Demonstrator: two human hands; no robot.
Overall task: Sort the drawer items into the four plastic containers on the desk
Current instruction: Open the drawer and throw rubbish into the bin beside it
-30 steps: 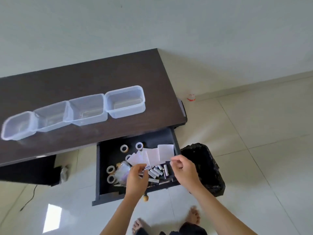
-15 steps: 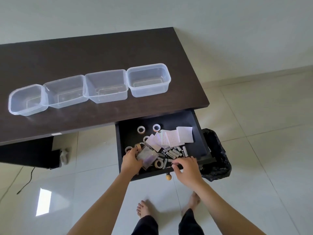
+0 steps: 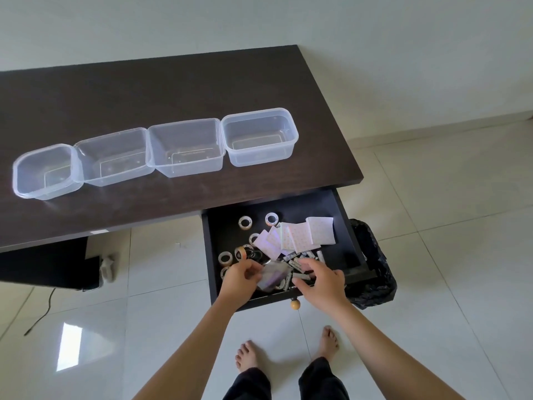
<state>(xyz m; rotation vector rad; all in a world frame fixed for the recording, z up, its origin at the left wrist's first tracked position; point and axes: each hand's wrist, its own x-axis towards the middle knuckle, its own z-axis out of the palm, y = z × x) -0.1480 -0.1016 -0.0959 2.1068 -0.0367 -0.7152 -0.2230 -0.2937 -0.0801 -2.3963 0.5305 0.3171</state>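
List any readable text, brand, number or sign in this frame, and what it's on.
None can be read.
Batteries in the drawer: dark label with light lettering, too small and blurred to quote.
Middle container: faint embossed line on its base, unreadable.
Paper squares: a dotted pattern only, no words that I can make out.

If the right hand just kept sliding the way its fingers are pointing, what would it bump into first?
The right hand points up and left across the open drawer. It would probably meet first the small clear packet that the left hand holds, or the batteries lying right at its fingertips; depth is hard to judge here.
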